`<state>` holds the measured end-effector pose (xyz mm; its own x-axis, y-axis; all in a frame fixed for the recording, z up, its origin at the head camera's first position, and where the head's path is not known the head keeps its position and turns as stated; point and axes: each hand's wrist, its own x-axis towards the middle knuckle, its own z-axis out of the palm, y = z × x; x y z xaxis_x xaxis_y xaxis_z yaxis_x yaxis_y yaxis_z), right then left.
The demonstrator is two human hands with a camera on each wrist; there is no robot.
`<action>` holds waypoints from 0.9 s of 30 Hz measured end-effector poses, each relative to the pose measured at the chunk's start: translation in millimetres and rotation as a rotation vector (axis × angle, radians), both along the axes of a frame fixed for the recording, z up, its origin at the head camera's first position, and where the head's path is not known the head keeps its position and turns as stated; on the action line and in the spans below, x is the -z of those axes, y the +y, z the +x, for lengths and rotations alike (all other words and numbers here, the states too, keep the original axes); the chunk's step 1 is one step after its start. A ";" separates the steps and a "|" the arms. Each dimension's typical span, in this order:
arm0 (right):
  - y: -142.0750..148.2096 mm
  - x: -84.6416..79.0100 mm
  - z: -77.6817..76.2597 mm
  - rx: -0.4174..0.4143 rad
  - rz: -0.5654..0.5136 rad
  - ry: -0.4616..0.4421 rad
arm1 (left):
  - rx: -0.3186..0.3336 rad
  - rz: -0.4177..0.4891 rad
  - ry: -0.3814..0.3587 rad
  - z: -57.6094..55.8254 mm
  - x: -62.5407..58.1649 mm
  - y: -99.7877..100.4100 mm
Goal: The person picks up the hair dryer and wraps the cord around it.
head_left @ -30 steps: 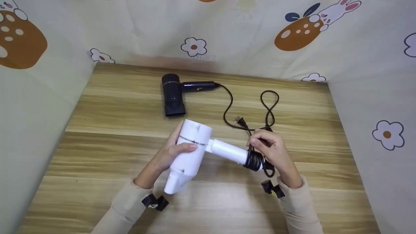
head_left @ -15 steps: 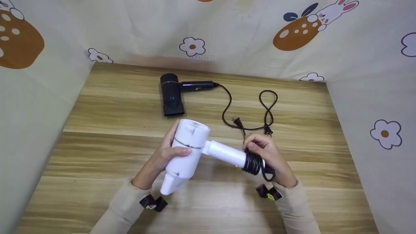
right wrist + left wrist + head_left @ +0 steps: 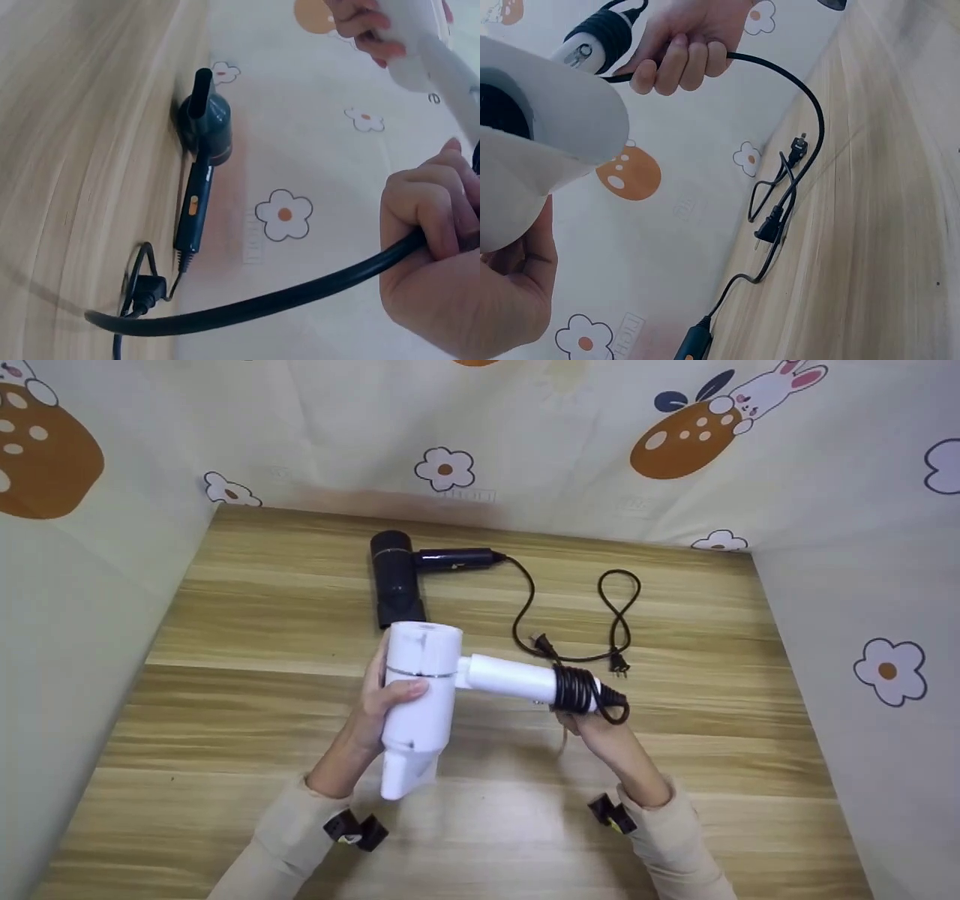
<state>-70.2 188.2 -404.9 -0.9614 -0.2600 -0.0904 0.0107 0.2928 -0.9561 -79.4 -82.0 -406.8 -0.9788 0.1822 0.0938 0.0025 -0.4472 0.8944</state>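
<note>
A white hair dryer [image 3: 420, 712] is held up over the table, its handle pointing right. My left hand [image 3: 373, 709] grips the barrel, thumb across the front. Black power cord [image 3: 574, 690] is wound in several turns round the handle's end. Below that coil is my right hand [image 3: 607, 735], partly hidden by it. In the left wrist view, the right hand's fingers [image 3: 676, 64] curl round the loose stretch of cord [image 3: 815, 112], which arcs down toward the table. Its two-pin plug [image 3: 543, 645] lies near the middle of the table.
Behind the white dryer, a dark hair dryer [image 3: 397, 577] lies on the wooden table [image 3: 247, 720]. Its cord [image 3: 529, 592] loops to the right and ends in another plug [image 3: 619, 662]. A printed cloth [image 3: 540, 457] walls the table at the back and sides.
The right hand has gone from above the coiled cord to beneath the handle, still with the cord. The white dryer has shifted slightly left and its handle has swung up nearer level.
</note>
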 end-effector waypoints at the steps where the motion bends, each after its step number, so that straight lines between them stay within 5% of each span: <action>1: -2.8 -0.9 -1.5 0.001 0.039 -0.036 | -0.016 0.001 -0.010 -0.1 0.2 0.4; 4: -7.1 -2.0 -1.3 -0.026 0.110 -0.021 | -0.048 0.001 -0.036 0.0 0.1 2.1; 10: -9.4 -2.3 3.4 -0.255 0.265 0.237 | -0.115 0.022 -0.073 -0.7 -2.1 4.2; 13: -10.3 -5.4 7.5 -0.301 0.373 0.351 | -0.132 0.024 -0.088 -1.7 -2.9 4.3; 19: -9.6 -12.1 16.2 -0.334 0.504 0.605 | -0.156 -0.012 -0.120 -5.8 -0.3 2.6; 27: -2.9 -23.9 18.3 -0.227 0.416 0.905 | -0.169 -0.085 -0.149 -10.4 9.2 -0.1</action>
